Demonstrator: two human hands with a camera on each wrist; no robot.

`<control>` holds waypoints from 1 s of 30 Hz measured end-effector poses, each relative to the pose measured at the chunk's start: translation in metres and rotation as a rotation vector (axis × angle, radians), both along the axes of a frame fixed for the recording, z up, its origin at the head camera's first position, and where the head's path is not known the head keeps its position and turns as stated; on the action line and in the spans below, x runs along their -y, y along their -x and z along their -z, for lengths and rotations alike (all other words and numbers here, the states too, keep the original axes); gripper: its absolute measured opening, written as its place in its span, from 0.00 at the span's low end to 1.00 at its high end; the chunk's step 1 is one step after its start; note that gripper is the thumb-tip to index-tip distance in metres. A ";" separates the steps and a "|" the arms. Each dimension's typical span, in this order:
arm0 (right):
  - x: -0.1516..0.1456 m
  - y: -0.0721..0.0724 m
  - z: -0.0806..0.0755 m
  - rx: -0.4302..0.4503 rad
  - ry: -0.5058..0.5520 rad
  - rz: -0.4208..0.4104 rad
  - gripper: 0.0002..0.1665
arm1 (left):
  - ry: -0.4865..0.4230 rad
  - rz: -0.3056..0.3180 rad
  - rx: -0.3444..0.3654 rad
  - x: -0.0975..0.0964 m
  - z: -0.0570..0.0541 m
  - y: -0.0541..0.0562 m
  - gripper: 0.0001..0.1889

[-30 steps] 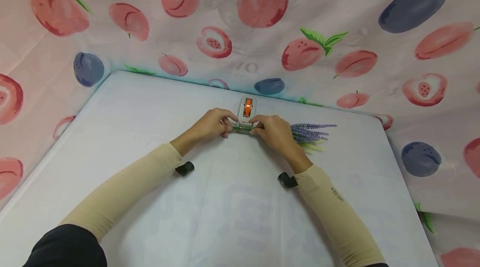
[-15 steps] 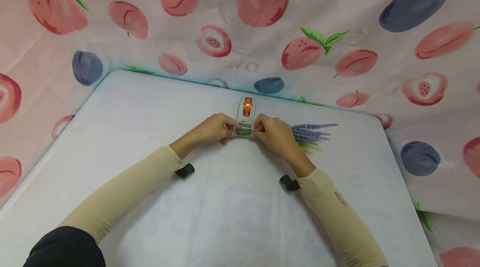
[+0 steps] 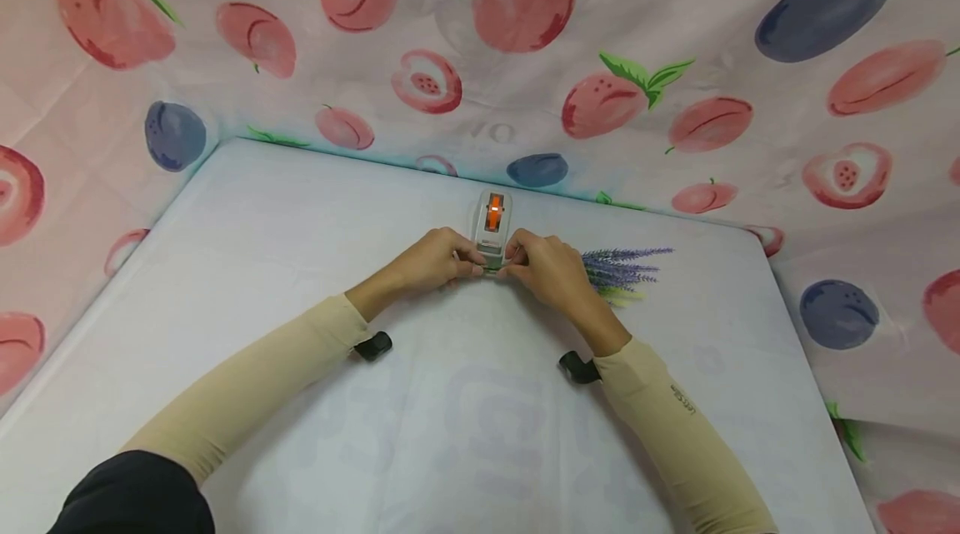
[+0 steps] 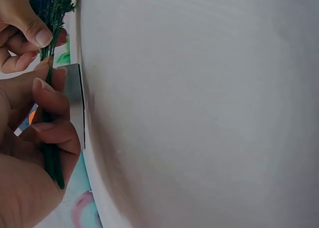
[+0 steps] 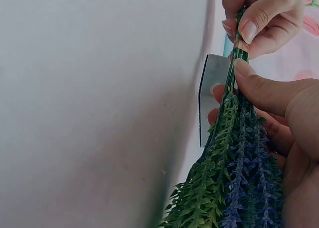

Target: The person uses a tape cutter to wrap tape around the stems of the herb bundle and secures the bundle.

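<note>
A bunch of artificial lavender (image 3: 618, 267) with purple and yellow-green heads lies crosswise between both hands, heads to the right. My left hand (image 3: 437, 257) pinches the green stems (image 4: 54, 166) near their cut ends. Close beside it, my right hand (image 3: 551, 267) grips the stems between thumb and fingers, just below the heads. A tan band (image 5: 241, 45), which looks like tape, circles the stems between the two hands. Directly behind the fingers stands a pale tape dispenser (image 3: 491, 244) with an orange hub (image 3: 493, 213); whether the stems touch it cannot be told.
A white cloth (image 3: 480, 426) covers the table. Behind the dispenser, close to the table's back edge, hangs a pink curtain (image 3: 517, 92) printed with fruit. Black wrist cameras (image 3: 373, 346) hang under both forearms.
My left hand has shifted slightly right and toward me, closing in on the right hand. The stems between them have come a little nearer to me, and less of them shows. The dispenser stays put.
</note>
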State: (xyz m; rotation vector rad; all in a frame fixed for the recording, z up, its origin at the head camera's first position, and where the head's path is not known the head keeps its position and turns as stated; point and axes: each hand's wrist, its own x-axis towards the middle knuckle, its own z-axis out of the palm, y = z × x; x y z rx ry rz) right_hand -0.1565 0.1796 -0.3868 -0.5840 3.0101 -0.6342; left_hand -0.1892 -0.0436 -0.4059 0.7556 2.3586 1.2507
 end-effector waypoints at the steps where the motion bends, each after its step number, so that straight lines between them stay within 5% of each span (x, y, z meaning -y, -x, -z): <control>1: 0.000 0.000 0.000 0.000 0.002 -0.002 0.11 | -0.002 -0.001 -0.002 0.000 0.000 0.000 0.09; 12: -0.002 0.002 0.002 0.007 0.041 -0.013 0.10 | -0.029 -0.030 0.029 0.003 -0.002 -0.001 0.10; 30: -0.006 0.002 0.001 0.013 0.017 -0.063 0.17 | 0.023 0.010 -0.025 0.003 -0.003 0.004 0.07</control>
